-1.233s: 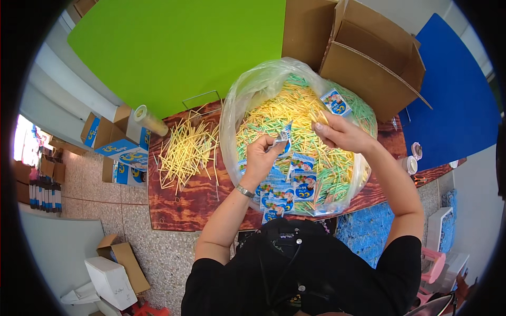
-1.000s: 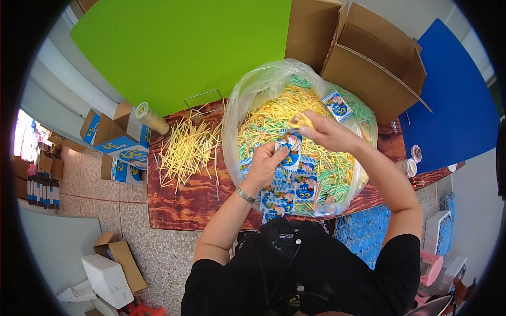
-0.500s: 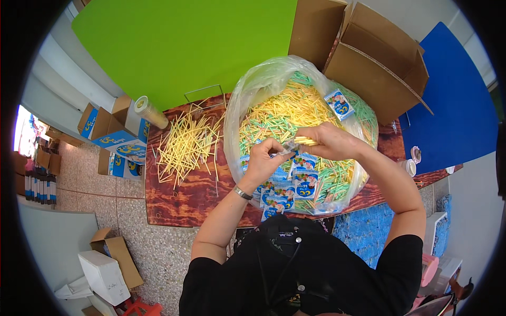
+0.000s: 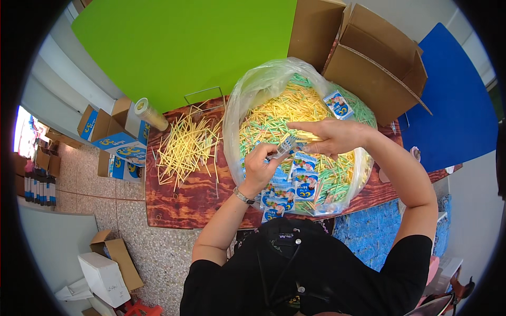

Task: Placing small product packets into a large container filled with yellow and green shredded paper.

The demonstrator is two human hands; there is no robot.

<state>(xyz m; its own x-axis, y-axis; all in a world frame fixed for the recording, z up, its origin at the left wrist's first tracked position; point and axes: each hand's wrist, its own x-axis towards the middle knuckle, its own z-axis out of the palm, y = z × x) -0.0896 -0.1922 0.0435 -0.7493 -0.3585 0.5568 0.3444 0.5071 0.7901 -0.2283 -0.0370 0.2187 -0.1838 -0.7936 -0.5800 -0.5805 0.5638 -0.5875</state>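
A small printed packet (image 4: pixel 285 147) is pinched between the thumb and fingers of my left hand (image 4: pixel 258 167), its top turned up toward the right. My right hand (image 4: pixel 340 138) grips a short bundle of yellow sticks (image 4: pixel 307 136) between thumb and fingers, index finger stretched along it. The bundle's left end meets the packet's mouth; whether any sticks are inside, I cannot tell. Both hands are over a big clear plastic bag (image 4: pixel 240 113) full of thin yellow and green sticks (image 4: pixel 279 109). Several blue and white packets (image 4: pixel 305 185) lie on the sticks nearest me.
A loose pile of yellow sticks (image 4: pixel 188 145) lies left on the wood-patterned table (image 4: pixel 176 208), near a wire stand (image 4: pixel 203 96) and a clear tape roll (image 4: pixel 150 114). Another packet (image 4: pixel 338 105) rests at the bag's right. Cardboard boxes (image 4: pixel 369 79) stand behind; blue printed cartons (image 4: pixel 124 139) stand left.
My right hand has shifted slightly and its index finger now reaches out over the yellow sticks. The packet in my left hand stands more upright. My right elbow has swung outward.
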